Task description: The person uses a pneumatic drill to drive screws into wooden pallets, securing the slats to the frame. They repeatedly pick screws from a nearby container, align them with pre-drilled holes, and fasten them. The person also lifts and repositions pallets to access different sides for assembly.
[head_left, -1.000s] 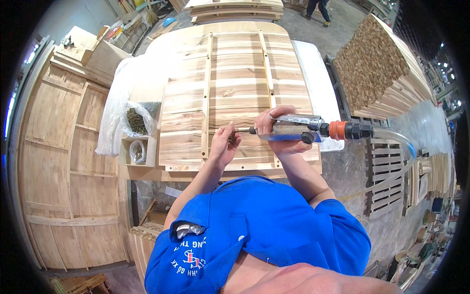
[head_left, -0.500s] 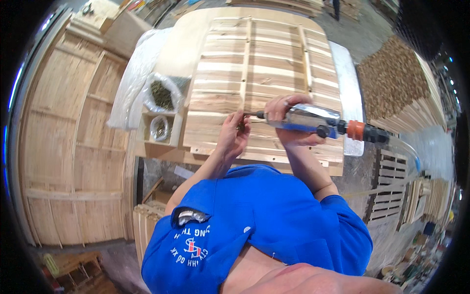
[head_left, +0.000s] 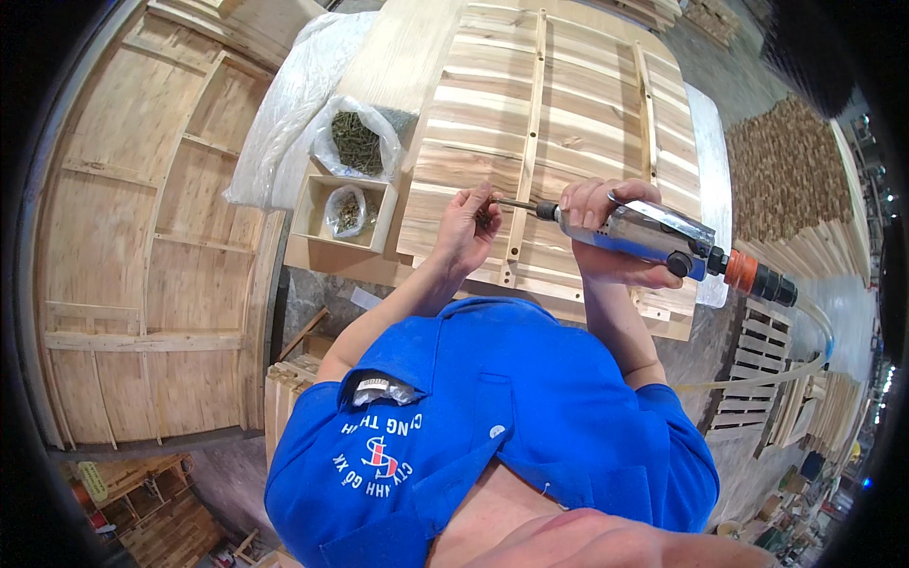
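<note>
Over the slatted panel [head_left: 587, 106], our right fingers [head_left: 579, 201] clamp the driver [head_left: 653, 234], our left fingers [head_left: 480, 195] small screws [head_left: 485, 218]; an off-axis bit [head_left: 517, 204] could slip, jabbing skin.

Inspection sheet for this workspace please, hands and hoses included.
Surface: pale board under the slatted panel.
Job's things: panel bears battens; silver driver, bit fitted.
Clutter: open plastic bag of fasteners; wooden box beside it.
Left hand: fingers at bit's tip, holding small dark pieces.
Right hand: wrapped around driver.
Cables: clear hose from driver's rear; loose electrical cords: nothing seen.
Surroundings: stacked wood, slatted pallet.
</note>
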`<action>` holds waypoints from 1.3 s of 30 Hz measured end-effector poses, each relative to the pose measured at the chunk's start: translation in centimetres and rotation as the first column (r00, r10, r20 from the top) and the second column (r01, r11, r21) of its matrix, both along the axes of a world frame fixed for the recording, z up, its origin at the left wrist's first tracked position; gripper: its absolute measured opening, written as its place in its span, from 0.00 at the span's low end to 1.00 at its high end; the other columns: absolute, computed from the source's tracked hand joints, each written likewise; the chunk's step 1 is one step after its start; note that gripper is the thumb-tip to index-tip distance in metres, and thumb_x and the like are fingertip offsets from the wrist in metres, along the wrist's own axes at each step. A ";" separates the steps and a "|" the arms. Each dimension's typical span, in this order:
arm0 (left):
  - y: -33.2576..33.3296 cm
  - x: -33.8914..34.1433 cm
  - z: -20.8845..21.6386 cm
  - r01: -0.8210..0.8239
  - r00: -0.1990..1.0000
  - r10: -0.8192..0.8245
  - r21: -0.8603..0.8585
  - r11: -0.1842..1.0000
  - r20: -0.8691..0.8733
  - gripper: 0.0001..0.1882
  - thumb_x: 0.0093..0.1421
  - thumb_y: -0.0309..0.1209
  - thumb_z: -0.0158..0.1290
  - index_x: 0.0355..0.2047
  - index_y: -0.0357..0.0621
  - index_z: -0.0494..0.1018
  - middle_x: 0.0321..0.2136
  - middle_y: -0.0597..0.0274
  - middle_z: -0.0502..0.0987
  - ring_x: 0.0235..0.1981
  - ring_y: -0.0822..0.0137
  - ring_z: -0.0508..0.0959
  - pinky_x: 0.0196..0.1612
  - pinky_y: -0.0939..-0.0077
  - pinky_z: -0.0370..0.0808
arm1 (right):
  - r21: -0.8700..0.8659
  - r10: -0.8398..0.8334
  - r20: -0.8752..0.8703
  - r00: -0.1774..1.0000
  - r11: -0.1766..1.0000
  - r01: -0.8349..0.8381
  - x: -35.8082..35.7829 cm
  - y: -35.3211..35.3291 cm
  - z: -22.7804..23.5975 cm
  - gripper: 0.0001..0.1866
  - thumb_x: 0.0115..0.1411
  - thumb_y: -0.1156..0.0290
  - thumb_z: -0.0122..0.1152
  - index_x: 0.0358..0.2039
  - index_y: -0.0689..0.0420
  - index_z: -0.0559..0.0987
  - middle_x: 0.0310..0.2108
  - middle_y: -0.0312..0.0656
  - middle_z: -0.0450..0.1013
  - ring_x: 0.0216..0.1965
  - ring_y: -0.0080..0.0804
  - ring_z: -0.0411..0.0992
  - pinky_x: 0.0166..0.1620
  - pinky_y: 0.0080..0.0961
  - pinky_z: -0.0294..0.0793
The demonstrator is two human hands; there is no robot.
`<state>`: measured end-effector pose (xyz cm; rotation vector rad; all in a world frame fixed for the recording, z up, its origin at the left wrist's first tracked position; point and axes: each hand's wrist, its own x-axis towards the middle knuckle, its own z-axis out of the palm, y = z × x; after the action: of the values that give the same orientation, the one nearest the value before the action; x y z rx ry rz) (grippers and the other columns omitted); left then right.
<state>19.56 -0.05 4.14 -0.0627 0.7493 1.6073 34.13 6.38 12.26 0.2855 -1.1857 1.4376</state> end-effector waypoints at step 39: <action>-5.7 -22.2 -8.3 -0.241 -0.070 -0.265 -0.241 0.940 -0.962 0.05 0.49 0.27 0.53 0.23 0.39 0.70 0.20 0.62 0.73 0.24 0.72 0.73 0.30 0.76 0.69 | -0.001 -0.219 0.124 0.968 0.975 0.221 -0.2 1.6 0.0 0.51 0.35 0.22 0.48 0.40 0.62 0.64 0.21 0.40 0.65 0.24 0.29 0.65 0.31 0.28 0.65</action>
<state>-2.65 -5.75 -4.19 1.1009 2.2609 1.1905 33.96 8.00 12.30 0.0524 -1.2637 1.2832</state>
